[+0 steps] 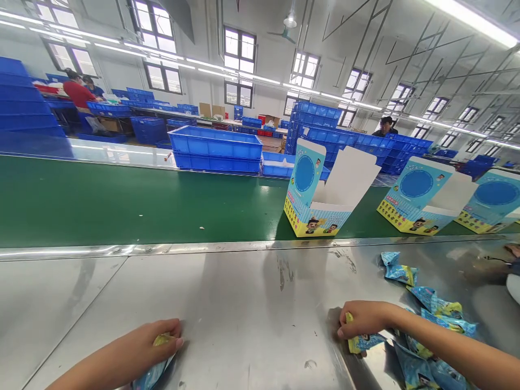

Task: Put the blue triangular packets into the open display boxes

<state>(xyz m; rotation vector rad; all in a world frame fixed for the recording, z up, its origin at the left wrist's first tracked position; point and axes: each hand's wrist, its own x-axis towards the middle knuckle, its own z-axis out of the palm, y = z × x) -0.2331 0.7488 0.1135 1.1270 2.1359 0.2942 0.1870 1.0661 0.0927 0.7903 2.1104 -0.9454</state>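
Observation:
My left hand (152, 346) is closed around a blue and yellow packet (152, 376) low at the left, over the steel table. Much of that packet is hidden under the palm. On the right, my right hand (359, 319) grips another blue and yellow packet (361, 342) by its yellow end. Beside and beneath my right forearm lies a loose pile of similar packets (436, 325). Ahead, an open printed carton (311, 203) stands on the green conveyor belt with its flaps up.
More open cartons (422, 195) stand on the green belt (101, 200) to the right. A metal rail (195, 248) divides belt from steel table (227, 314). Blue crates (217, 146) sit beyond the belt. Part of another person's hand (512, 250) shows at the right edge.

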